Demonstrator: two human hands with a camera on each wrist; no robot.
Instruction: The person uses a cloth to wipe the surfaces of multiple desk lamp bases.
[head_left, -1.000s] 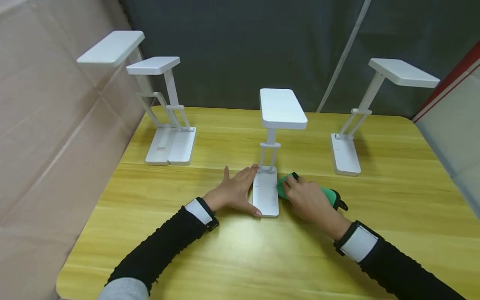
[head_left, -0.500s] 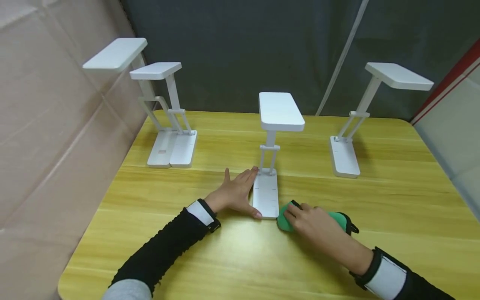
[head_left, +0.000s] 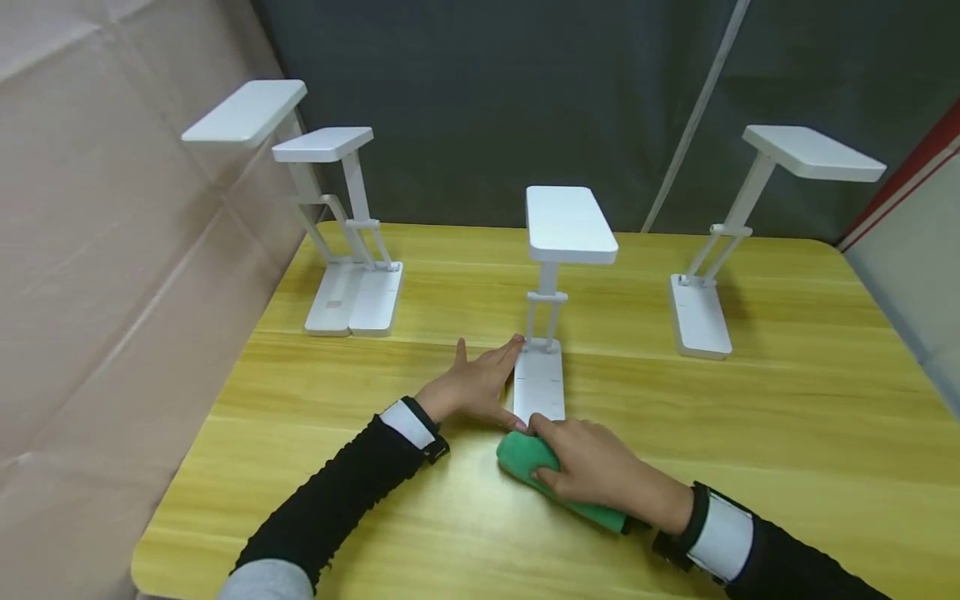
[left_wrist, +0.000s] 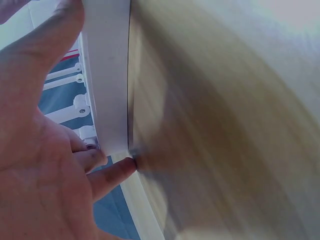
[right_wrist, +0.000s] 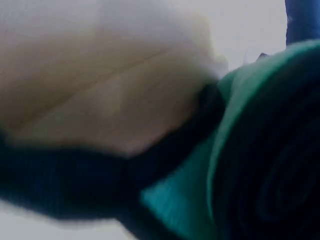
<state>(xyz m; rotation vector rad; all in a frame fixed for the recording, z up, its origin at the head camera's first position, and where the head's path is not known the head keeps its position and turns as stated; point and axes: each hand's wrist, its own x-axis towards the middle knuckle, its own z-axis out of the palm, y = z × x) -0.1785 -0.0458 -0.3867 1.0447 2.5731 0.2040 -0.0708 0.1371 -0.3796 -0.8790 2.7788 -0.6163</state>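
Observation:
In the head view a white folding desk lamp stands mid-table with its head raised. My left hand is spread along the left side of its base, with the thumb at the front corner and fingertips near the hinge. The left wrist view shows those fingers fairly straight against the base's edge. My right hand grips a rolled green cloth with dark trim, at the front end of the base. Close up in the right wrist view, the cloth is blurred and shows dark rolled layers.
Two more white desk lamps stand side by side at the back left. Another lamp stands at the back right. The wooden table meets a grey curtain behind and a beige fabric wall on the left.
My right hand has moved the green cloth from the right side of the lamp base to its front end, and leftward across it. The left hand stays on the base.

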